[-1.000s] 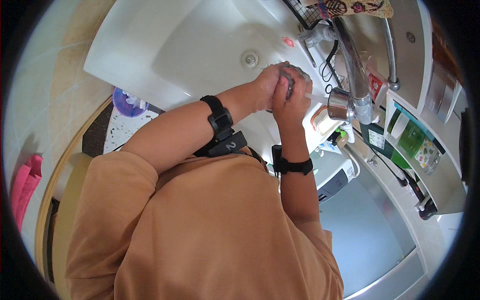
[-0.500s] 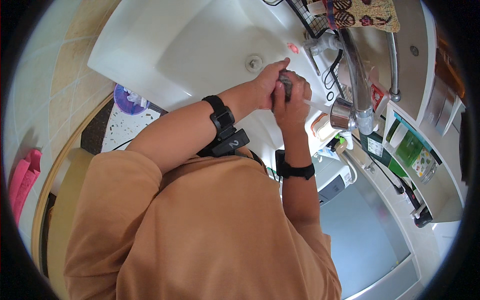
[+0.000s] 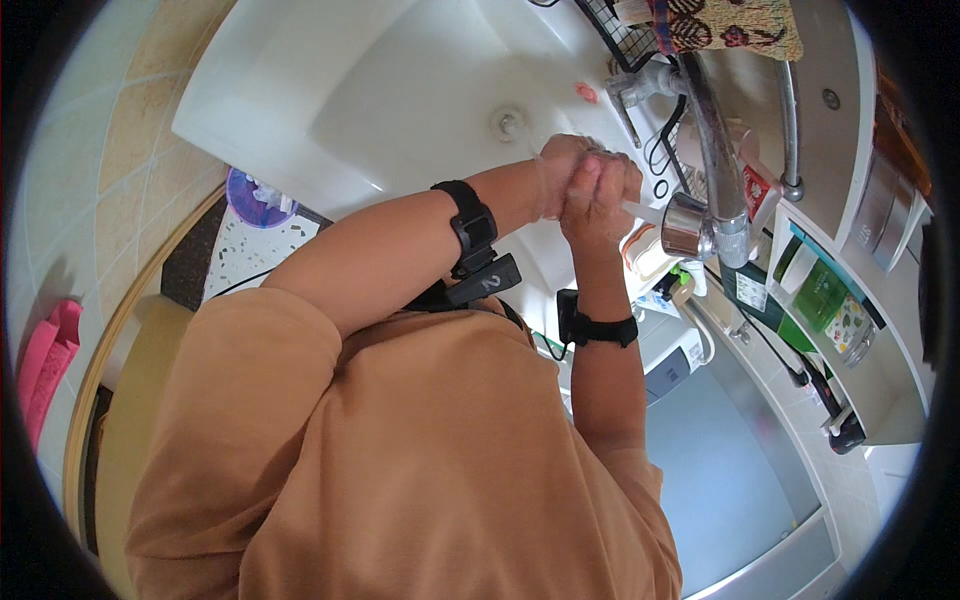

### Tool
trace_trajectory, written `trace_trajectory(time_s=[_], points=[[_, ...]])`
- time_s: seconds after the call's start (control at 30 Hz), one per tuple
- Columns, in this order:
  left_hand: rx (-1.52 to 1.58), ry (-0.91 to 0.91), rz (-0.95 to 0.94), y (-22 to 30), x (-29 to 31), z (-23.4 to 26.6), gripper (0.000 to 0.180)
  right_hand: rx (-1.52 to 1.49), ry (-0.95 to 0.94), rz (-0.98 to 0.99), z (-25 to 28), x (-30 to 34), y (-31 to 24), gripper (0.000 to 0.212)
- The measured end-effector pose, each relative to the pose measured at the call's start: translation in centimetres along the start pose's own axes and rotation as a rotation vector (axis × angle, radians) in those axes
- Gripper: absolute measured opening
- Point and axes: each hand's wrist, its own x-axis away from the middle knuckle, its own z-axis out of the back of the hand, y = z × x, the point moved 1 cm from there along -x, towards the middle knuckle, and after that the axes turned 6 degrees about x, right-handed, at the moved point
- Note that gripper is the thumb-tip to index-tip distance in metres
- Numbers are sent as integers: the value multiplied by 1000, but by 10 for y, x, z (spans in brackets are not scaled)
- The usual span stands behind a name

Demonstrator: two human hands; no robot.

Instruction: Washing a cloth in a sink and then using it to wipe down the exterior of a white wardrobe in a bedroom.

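Over the white washbasin (image 3: pixel 420 90), my left hand (image 3: pixel 562 172) and my right hand (image 3: pixel 598 205) are closed together, wet and pressed palm to palm. Between them is a small dark grey wad (image 3: pixel 597 152); only a sliver of it shows, and its kind cannot be made out. Water runs sideways in the picture from the chrome tap (image 3: pixel 686 226) onto my right hand. The fingers of my left hand are partly blurred and covered by the right.
The drain (image 3: pixel 508 124) lies left of my hands, with a red soap-like piece (image 3: pixel 586 93) on the rim. To the right are a black wire rack (image 3: pixel 625 40), a patterned cloth (image 3: pixel 735 25) and a shelf (image 3: pixel 890 400). A purple bin (image 3: pixel 255 200) stands at left.
Both hands have shifted slightly right and closer to the tap. They have closed further round the grey wad, which showed more plainly before.
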Motion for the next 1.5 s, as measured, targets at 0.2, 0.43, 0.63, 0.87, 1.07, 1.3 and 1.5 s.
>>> trace_trajectory(time_s=[0.2, 0.43, 0.63, 0.87, 1.07, 1.3, 1.5], points=[[-123, 148, 19, 1, -4, 2, 31, -4, -93, -159, 0, 2, -4, 17], [-377, 229, -154, 6, 4, 2, 22, -254, -33, -394, 6, 14, -10, 22], [-872, 146, -528, 18, 9, 12, 23, -622, -42, -568, 27, 24, -1, 22], [-924, -86, -662, 39, 26, 21, 16, -719, -30, -750, 64, 24, -1, 18], [-1103, 87, -836, 49, 30, 23, 19, -743, -127, -658, 83, 14, -12, 15], [-1621, 3, -641, 52, 41, 20, 20, -1376, 67, -772, 80, 21, -14, 39], [-1443, -453, -18, 40, 70, -11, 52, -1506, 202, -969, 67, 25, -5, 40]])
